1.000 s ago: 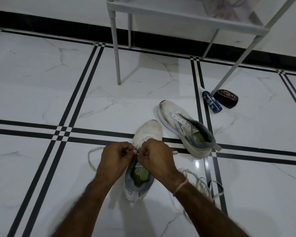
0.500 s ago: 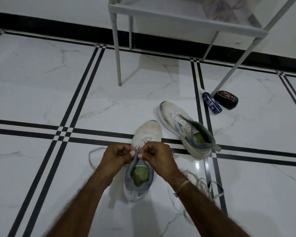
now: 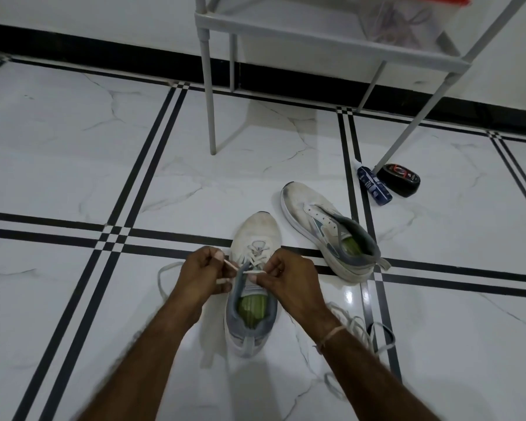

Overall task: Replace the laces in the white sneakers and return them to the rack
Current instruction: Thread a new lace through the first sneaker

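At lower centre of the frame, the left hand and right hand each pinch an end of the flat white lace above the white-and-grey fabric sneaker on the marble floor.

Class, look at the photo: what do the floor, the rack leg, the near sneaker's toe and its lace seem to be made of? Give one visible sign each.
Floor: polished marble or marble-look tile; grey veins, glare.
Rack leg: grey tube, painted metal or plastic, unclear; smooth, matte.
Near sneaker toe: white fabric, probably mesh; matte, soiled.
Lace: flat woven textile; limp, bends freely.
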A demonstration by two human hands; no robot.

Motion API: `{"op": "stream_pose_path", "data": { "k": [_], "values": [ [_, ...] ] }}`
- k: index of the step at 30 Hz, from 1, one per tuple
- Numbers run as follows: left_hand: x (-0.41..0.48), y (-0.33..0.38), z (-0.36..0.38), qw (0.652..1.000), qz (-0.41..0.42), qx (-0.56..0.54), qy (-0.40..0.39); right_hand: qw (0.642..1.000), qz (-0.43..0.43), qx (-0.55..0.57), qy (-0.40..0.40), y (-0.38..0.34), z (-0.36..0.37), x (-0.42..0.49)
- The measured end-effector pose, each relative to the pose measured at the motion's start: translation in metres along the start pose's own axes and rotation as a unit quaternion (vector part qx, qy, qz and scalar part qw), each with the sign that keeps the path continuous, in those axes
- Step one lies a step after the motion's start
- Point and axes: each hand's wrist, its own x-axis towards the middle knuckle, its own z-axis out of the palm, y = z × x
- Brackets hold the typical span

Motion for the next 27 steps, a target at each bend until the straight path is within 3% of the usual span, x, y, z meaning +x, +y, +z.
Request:
{"op": "stream_pose_path", "data": {
  "k": [3, 6, 9, 10, 12, 15, 17, 18, 19, 20, 21, 22, 23, 24, 25, 26, 27],
  "values": [
    [0.006, 0.019, -0.003, 0.991, -0.002, -0.127, 0.040, 1.000, 0.002, 0.013, 0.011, -0.005, 0.003, -0.001],
    [0.015, 0.026, -0.010, 0.960, -0.044, -0.272, 0.049, 0.999, 0.003, -0.029, 0.038, -0.003, 0.004, -0.009],
    [0.021, 0.030, -0.026, 0.951, -0.002, -0.298, 0.079, 0.997, 0.015, -0.050, 0.057, -0.004, 0.001, -0.010],
    [0.022, 0.030, -0.032, 0.965, 0.041, -0.238, 0.101, 0.998, 0.020, -0.026, 0.056, -0.005, 0.000, -0.008],
    [0.020, 0.027, -0.037, 0.983, 0.145, 0.015, 0.114, 0.998, 0.025, 0.021, 0.050, -0.006, 0.001, -0.006],
    [0.016, -0.001, -0.021, 0.924, 0.203, 0.322, -0.036, 0.997, 0.034, 0.035, 0.057, 0.004, -0.001, -0.007],
    [0.016, -0.014, -0.013, 0.885, 0.216, 0.410, -0.046, 0.998, 0.023, 0.027, 0.061, 0.007, 0.000, -0.006],
    [0.015, -0.010, -0.013, 0.899, 0.211, 0.382, -0.032, 0.998, 0.018, 0.026, 0.061, 0.005, 0.001, -0.005],
    [0.018, -0.002, -0.016, 0.942, 0.188, 0.278, -0.019, 0.998, 0.017, 0.026, 0.062, 0.003, 0.001, -0.004],
    [0.019, 0.013, -0.020, 0.984, 0.143, 0.101, -0.010, 0.997, 0.020, 0.030, 0.063, 0.002, 0.001, -0.003],
    [0.021, 0.026, -0.027, 0.988, 0.102, -0.118, -0.005, 0.997, 0.024, 0.037, 0.064, 0.002, 0.001, -0.002],
    [0.024, 0.036, -0.036, 0.945, 0.074, -0.319, -0.006, 0.997, 0.028, 0.043, 0.063, 0.003, 0.001, -0.002],
    [0.024, 0.042, -0.045, 0.892, 0.059, -0.447, 0.004, 0.997, 0.032, 0.047, 0.060, 0.005, 0.001, -0.003],
    [0.023, 0.043, -0.053, 0.875, 0.050, -0.481, 0.031, 0.997, 0.035, 0.047, 0.057, 0.007, 0.000, -0.005],
    [0.020, 0.041, -0.057, 0.906, 0.045, -0.416, 0.068, 0.997, 0.037, 0.047, 0.055, 0.008, 0.000, -0.007],
    [0.016, 0.033, -0.057, 0.959, 0.051, -0.262, 0.098, 0.997, 0.039, 0.048, 0.053, 0.009, 0.000, -0.009],
    [0.010, 0.021, -0.051, 0.990, 0.068, -0.060, 0.103, 0.997, 0.043, 0.051, 0.051, 0.010, -0.001, -0.009]
  ]
}}
